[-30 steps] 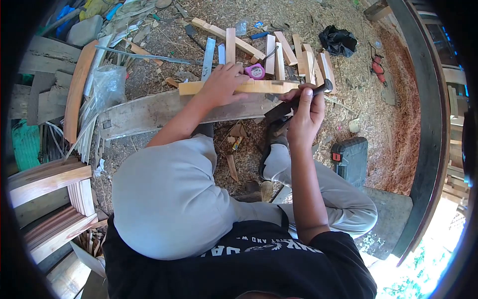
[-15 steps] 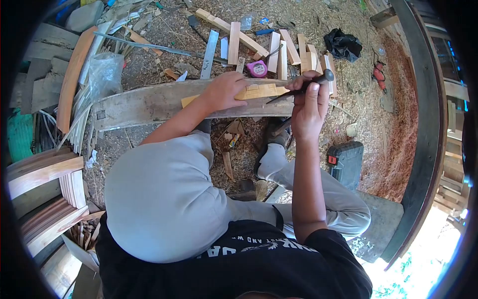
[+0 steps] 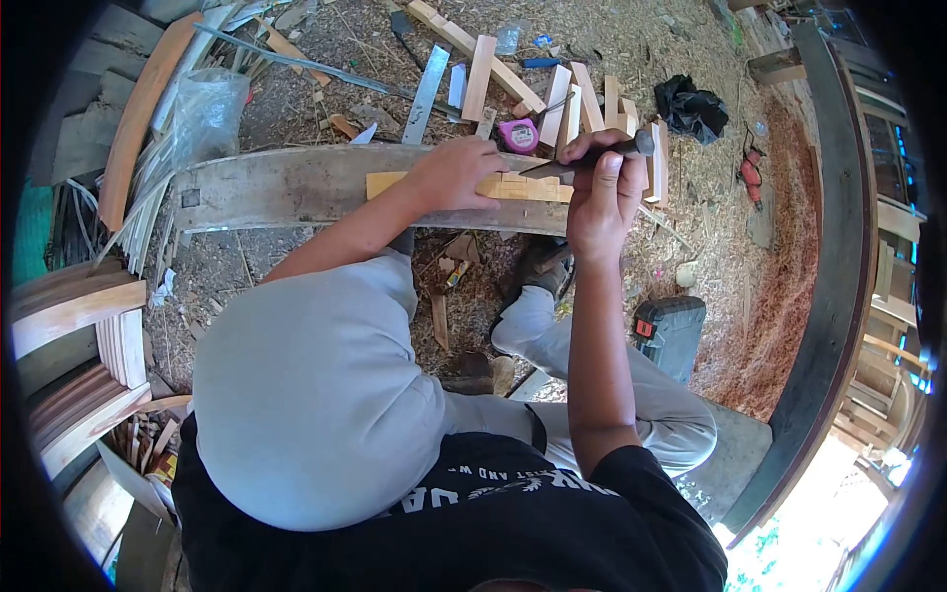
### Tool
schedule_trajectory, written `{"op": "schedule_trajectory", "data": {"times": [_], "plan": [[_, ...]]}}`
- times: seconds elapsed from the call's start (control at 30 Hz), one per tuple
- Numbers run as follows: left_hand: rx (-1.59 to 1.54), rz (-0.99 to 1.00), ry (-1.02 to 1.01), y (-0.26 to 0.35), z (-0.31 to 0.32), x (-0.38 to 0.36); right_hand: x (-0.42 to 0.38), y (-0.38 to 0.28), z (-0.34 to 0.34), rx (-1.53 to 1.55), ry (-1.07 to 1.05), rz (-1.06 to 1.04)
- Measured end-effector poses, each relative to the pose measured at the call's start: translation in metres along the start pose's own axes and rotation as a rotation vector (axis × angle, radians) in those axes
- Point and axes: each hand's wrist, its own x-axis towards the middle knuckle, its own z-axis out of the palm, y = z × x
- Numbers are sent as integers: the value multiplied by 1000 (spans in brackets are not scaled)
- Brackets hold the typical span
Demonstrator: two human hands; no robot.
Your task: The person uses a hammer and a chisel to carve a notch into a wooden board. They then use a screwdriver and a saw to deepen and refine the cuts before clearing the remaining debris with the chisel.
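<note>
A yellowish wood strip (image 3: 523,187) with cut marks lies along a long weathered plank (image 3: 286,187). My left hand (image 3: 452,178) is wrapped over the strip, pressing it against the plank. In my right hand (image 3: 604,197) is a dark pointed tool (image 3: 597,156), its fingers closed round the shaft. The tool's tip points left, close to the cut part of the strip; whether it touches cannot be told. Its round head sticks out on the right of the hand.
Beyond the plank lie a pink tape measure (image 3: 518,136), several wood offcuts (image 3: 557,99), a metal strip (image 3: 425,96) and a black plastic bag (image 3: 691,107). A dark tool case (image 3: 671,331) stands right of my leg. A red power tool (image 3: 752,178) lies far right.
The view has shifted slightly. My right hand has moved a little left and lower, bringing the tool's tip nearer the marked part of the strip. My left hand still holds the strip.
</note>
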Motion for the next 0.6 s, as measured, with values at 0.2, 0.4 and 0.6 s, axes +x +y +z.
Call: {"op": "schedule_trajectory", "data": {"times": [0.2,0.4,0.6], "plan": [[25,-14,-8,4,-2,-1,-5,11,5,42,18,7],[33,-8,7,2,2,-1,-6,20,6,69,12,-1],[39,-6,16,2,2,-1,-7,22,6,107,7,-12]]}}
